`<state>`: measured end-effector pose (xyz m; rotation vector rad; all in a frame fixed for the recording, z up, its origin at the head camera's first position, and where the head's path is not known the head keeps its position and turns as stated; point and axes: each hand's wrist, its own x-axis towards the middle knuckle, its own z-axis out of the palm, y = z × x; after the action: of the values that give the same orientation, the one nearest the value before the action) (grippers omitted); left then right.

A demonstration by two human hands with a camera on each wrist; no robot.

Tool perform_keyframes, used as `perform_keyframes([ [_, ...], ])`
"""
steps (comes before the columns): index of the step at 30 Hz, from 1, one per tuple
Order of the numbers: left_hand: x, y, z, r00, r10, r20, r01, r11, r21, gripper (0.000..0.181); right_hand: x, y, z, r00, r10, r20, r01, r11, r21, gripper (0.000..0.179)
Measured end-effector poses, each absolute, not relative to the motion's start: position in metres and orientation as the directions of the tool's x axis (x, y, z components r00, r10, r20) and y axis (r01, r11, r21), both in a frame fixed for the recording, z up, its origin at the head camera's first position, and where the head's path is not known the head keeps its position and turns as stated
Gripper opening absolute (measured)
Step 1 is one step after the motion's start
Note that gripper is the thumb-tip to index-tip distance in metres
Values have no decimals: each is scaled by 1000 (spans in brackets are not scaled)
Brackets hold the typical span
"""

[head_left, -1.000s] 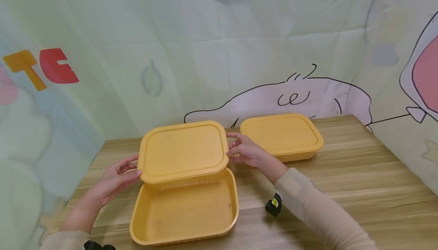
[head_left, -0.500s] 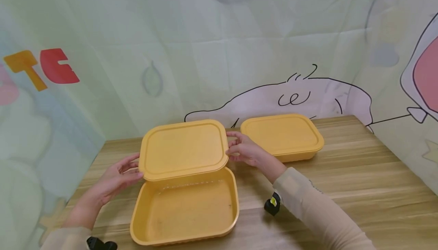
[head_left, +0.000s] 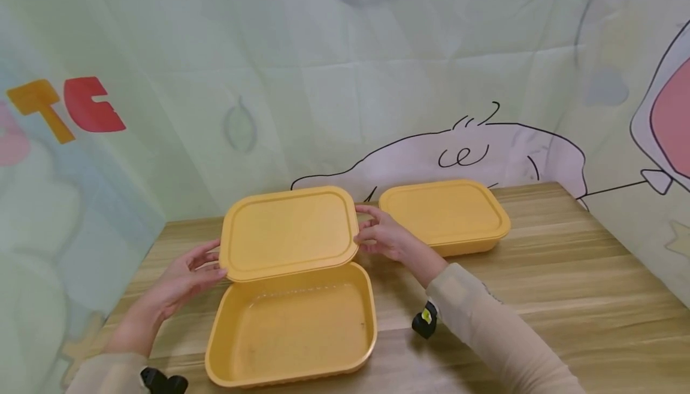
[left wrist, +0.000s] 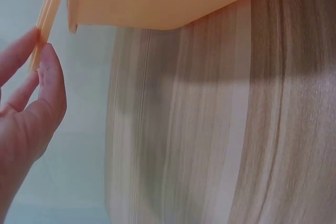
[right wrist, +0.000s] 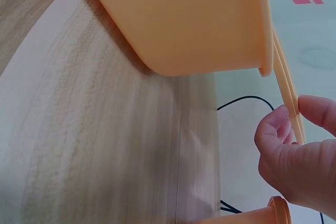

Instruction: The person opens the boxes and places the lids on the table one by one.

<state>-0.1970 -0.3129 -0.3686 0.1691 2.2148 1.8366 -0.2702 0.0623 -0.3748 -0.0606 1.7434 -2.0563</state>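
Yellow lid (head_left: 290, 233), rectangular, with rounded corners and a moulded outline round its top: held up over the far part of an open yellow container (head_left: 302, 334) and carried past the far rim. By the wrist views, the far edge is tilted higher than the near one; whether the near edge is touching the container cannot be told. One short edge is pinched between thumb and fingers of the left hand (head_left: 185, 274); the opposite short edge is pinched likewise by the right hand (head_left: 384, 238), both grips being narrow. Opposite ends are probably used so that the weight is shared and the broad panel is kept from twisting; by the tilt, the top face is turned toward the person. Container: stood upright on the wood-grain desk (head_left: 566, 286), its near inside exposed; placed between the forearms, presumably so that either end can be reached equally. Second container (head_left: 444, 217), yellow, lid fitted: set toward the back right of the desk, apart from the open one, seemingly so that the nearer place is given to the latter. Sleeves (head_left: 496, 316), beige: worn on both arms. Curtain (head_left: 345, 52), pale green, printed with cartoon figures: hung behind the desk.
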Motion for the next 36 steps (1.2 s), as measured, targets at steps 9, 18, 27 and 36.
perform_keyframes([
  [9, -198, -312, -371, -966, 239, -98, -67, 135, 989, 72, -271, 58, -375, -912, -333, -241, 287, -96, -953, 71],
  [18, -202, -312, -373, -977, 200, -78, -59, 97, 993, 59, -275, 56, -375, -916, -316, -246, 294, -114, -949, 71],
  [27, -204, -309, -371, -982, 175, -68, -49, 113, 992, 49, -277, 56, -373, -923, -318, -215, 276, -159, -948, 74],
  [36, -208, -310, -371, -982, 176, -67, -47, 112, 993, 50, -280, 52, -377, -935, -300, -191, 249, -169, -954, 75],
])
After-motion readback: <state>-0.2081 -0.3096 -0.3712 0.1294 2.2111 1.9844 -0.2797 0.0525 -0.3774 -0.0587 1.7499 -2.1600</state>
